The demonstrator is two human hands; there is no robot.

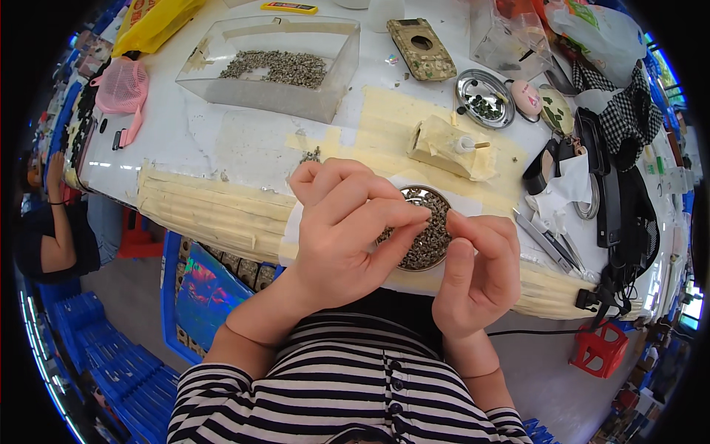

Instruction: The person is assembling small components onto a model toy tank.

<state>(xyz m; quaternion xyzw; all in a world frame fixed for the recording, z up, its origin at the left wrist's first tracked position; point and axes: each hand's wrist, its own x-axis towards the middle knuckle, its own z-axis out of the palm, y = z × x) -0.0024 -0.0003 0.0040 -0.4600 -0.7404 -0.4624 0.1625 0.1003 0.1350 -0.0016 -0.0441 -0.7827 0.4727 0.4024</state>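
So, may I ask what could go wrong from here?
The round dish sits near the front edge of the table, so a bump could spill its small grey pieces.

The left hand pinches above the dish; any tiny piece there, too small to confirm, might slip.

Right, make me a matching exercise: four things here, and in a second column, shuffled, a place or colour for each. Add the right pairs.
1. Mesh bag
2. Clear rectangular box
3. Dish of small grey pieces
4. Dish of dark green pieces

A. Partly hidden by the left hand
B. Beside a pink oval object
C. Between the mesh bag and camouflage-patterned case
D. Pink, left of the box

Pairs: 1-D, 2-C, 3-A, 4-B
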